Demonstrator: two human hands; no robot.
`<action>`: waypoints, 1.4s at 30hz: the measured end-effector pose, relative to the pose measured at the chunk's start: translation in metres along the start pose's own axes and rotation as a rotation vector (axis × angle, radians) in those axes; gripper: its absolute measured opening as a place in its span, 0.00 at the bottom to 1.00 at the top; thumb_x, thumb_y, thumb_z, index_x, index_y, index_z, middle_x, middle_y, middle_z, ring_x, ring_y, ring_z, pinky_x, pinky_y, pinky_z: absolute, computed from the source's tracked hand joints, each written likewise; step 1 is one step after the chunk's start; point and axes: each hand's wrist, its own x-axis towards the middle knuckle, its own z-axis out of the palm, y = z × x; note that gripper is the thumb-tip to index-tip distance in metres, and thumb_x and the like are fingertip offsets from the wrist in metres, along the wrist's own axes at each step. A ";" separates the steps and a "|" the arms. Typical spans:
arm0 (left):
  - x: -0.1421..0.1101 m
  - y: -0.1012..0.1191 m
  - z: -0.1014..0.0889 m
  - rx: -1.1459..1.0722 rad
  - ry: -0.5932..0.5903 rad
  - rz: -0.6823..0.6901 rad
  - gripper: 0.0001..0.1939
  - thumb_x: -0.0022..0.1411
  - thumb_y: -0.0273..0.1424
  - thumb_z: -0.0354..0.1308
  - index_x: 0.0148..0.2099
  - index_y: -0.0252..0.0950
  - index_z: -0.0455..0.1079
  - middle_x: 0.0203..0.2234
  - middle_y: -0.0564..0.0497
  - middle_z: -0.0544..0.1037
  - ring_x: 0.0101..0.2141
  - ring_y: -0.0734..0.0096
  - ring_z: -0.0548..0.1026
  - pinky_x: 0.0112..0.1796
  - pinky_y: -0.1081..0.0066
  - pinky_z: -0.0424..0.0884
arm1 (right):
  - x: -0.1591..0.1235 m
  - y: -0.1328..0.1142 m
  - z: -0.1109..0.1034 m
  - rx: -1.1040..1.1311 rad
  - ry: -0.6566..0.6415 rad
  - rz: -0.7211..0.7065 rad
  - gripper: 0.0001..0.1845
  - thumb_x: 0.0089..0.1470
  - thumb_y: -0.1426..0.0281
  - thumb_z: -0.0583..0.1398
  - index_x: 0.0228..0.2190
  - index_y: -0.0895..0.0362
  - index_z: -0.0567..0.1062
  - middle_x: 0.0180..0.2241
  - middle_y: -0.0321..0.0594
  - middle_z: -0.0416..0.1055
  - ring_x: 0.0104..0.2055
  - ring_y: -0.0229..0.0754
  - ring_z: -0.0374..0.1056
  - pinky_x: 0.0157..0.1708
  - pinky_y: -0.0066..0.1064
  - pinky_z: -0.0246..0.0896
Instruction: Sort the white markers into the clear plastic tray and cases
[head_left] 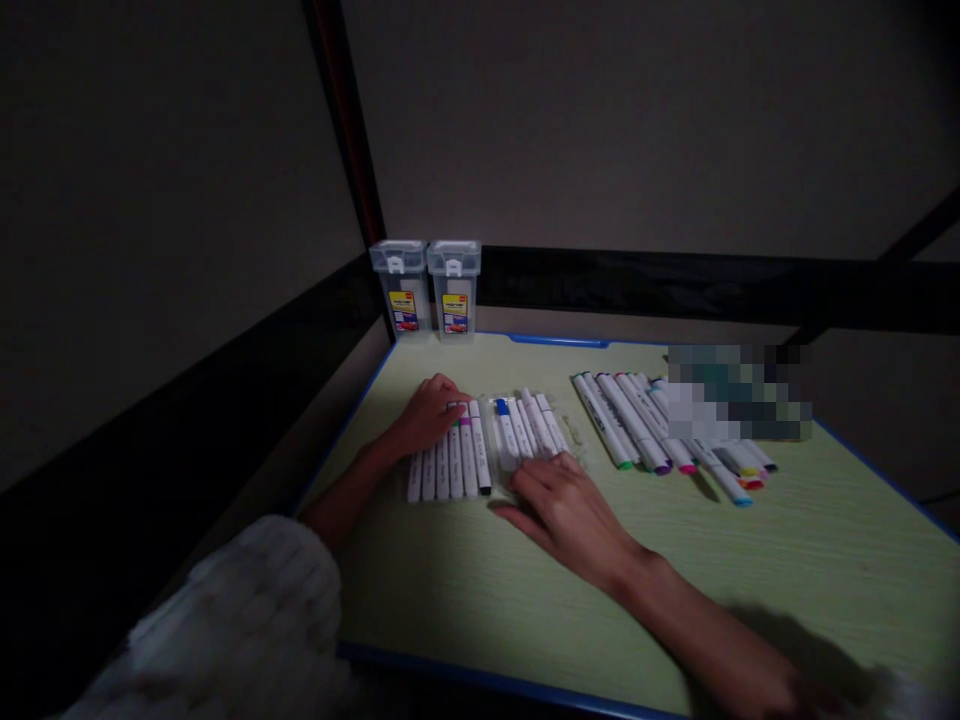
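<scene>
The left hand (435, 412) bends its fingers over the tops of the left markers (451, 465). They lie side by side, next to the clear tray (493, 425). I can't tell if its fingers pinch one. The right hand (566, 510) touches the low end of the clear tray, with its fingers bent close together and its thumb apart. A marker with a blue band (508, 432) and some more white markers (541, 425) are in there. At the back stand two see-through boxes (401, 290) with lids on. I can't tell what is inside. A loose pile of markers (637, 425) lies to the right on the green table (450, 590).
</scene>
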 end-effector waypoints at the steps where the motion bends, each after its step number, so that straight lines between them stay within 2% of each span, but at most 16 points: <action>1: 0.000 0.000 0.000 -0.004 -0.001 0.001 0.15 0.56 0.26 0.46 0.42 0.34 0.71 0.36 0.47 0.65 0.42 0.65 0.63 0.47 0.62 0.60 | 0.000 -0.002 0.001 0.010 -0.019 -0.010 0.09 0.53 0.66 0.56 0.26 0.58 0.67 0.25 0.37 0.67 0.28 0.40 0.62 0.31 0.31 0.47; 7: 0.002 -0.004 0.002 -0.054 0.022 -0.029 0.14 0.56 0.27 0.48 0.41 0.34 0.72 0.36 0.47 0.66 0.41 0.67 0.64 0.47 0.63 0.61 | 0.002 -0.003 0.003 0.001 -0.022 0.023 0.08 0.55 0.71 0.54 0.25 0.59 0.68 0.24 0.37 0.67 0.27 0.39 0.62 0.31 0.31 0.48; 21: 0.005 -0.007 0.003 -0.180 0.040 -0.089 0.14 0.53 0.30 0.49 0.39 0.32 0.72 0.35 0.49 0.68 0.40 0.69 0.67 0.46 0.66 0.63 | 0.001 -0.002 0.005 -0.025 -0.013 0.022 0.08 0.54 0.71 0.55 0.24 0.58 0.68 0.24 0.36 0.67 0.27 0.39 0.62 0.30 0.32 0.48; 28: 0.006 -0.007 0.000 -0.250 0.046 -0.075 0.12 0.52 0.28 0.50 0.37 0.33 0.72 0.34 0.50 0.68 0.38 0.70 0.67 0.45 0.66 0.64 | 0.003 -0.002 0.004 -0.024 -0.031 0.028 0.09 0.55 0.71 0.53 0.25 0.58 0.68 0.24 0.36 0.67 0.27 0.39 0.63 0.30 0.32 0.49; 36: 0.005 -0.005 -0.002 -0.398 0.105 -0.088 0.11 0.52 0.28 0.50 0.36 0.32 0.71 0.34 0.48 0.71 0.34 0.71 0.69 0.36 0.69 0.67 | 0.002 -0.001 0.005 -0.021 -0.018 0.016 0.09 0.55 0.71 0.53 0.25 0.58 0.68 0.24 0.36 0.67 0.26 0.38 0.63 0.30 0.32 0.49; 42: 0.004 0.000 -0.003 -0.518 0.128 -0.172 0.11 0.49 0.32 0.54 0.35 0.32 0.70 0.28 0.51 0.73 0.26 0.74 0.69 0.28 0.73 0.65 | 0.003 -0.002 0.004 -0.018 -0.037 0.016 0.10 0.56 0.71 0.52 0.25 0.58 0.68 0.24 0.37 0.67 0.27 0.39 0.63 0.30 0.32 0.49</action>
